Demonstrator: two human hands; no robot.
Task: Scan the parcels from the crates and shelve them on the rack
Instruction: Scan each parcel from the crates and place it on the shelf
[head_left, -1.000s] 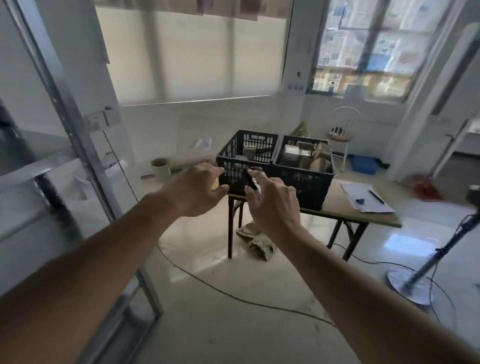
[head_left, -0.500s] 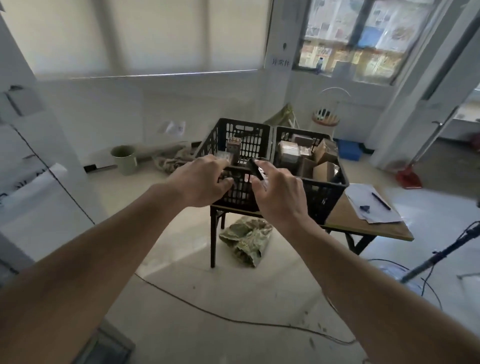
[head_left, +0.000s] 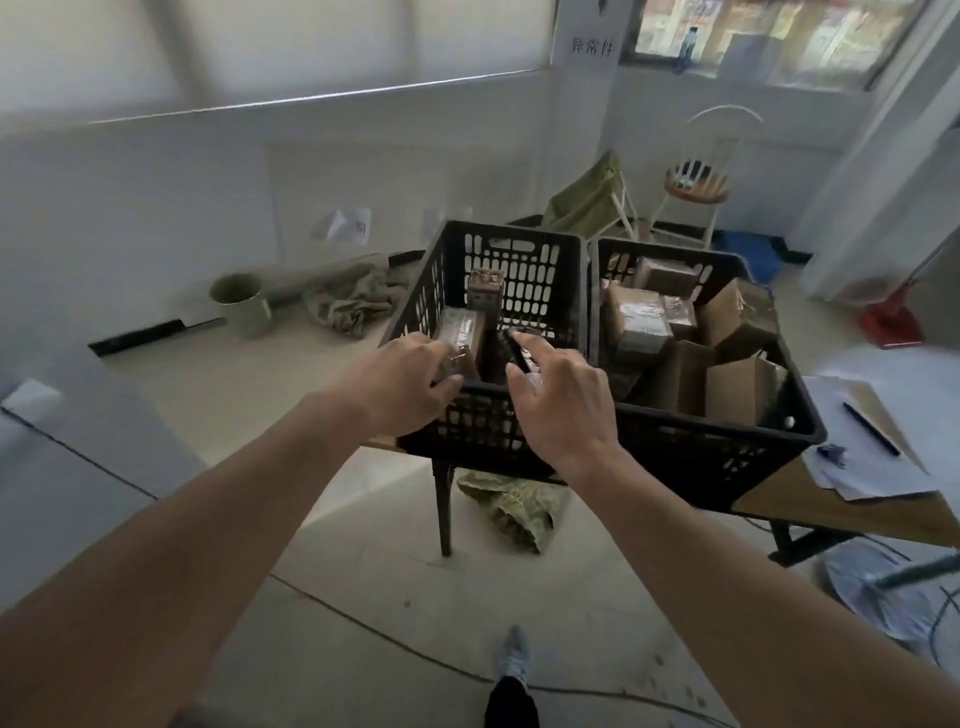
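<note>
Two black crates stand side by side on a table (head_left: 852, 512) in the middle of the frame. The left crate (head_left: 514, 260) holds only a few parcels: one flat taped parcel (head_left: 460, 338) leans near its left wall, and a small box (head_left: 485, 291) stands upright behind it, close to the far wall. The right crate (head_left: 727, 447) is filled with many brown parcels (head_left: 639, 322), piled at different angles.

Both hands reach over the near rim of the left crate. The left hand (head_left: 410, 379) is at the rim, its fingers bent downward just beside the flat parcel; if they touch it, I cannot tell. The right hand (head_left: 563, 395) holds a thin black thing (head_left: 517, 351), probably a scanner, between the thumb and the curled fingers, and its index finger is stretched forward along it.

On the table at the right of the frame lie white papers (head_left: 878, 467) with a pen (head_left: 870, 428) on top. Under the table a crumpled green bag (head_left: 514, 506) lies on the floor. At the left of the frame a pale bucket (head_left: 241, 304) stands near the wall, with a cloth (head_left: 353, 304) beside it. At the upper right a round stool (head_left: 696, 187) stands under the window, and a red dustpan (head_left: 891, 325) is at the right edge. At the bottom, one shoe (head_left: 511, 657) of the person is visible.
</note>
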